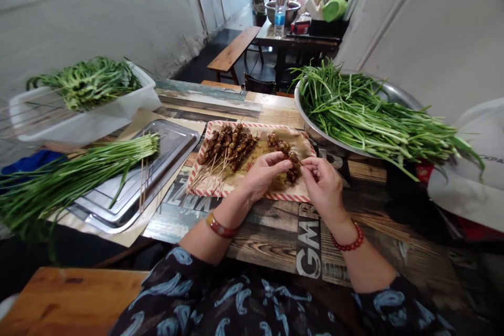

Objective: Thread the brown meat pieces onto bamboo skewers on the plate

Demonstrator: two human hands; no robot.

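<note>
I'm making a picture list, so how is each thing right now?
White tub: uncovered, heaped with greens
Metal bowl: uncovered, greens spilling over its rim
Metal tray: flat, partly covered by long greens
Bottle: upright, capped
Brown skewers: lying down, glossy
Left hand: thumb and fingers near brown pieces
Right hand: fingertips pinched together

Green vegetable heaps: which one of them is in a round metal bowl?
The heap at right, in the metal bowl; the near-left bunch lies across the flat tray, and the far-left pile sits in the white box.
</note>
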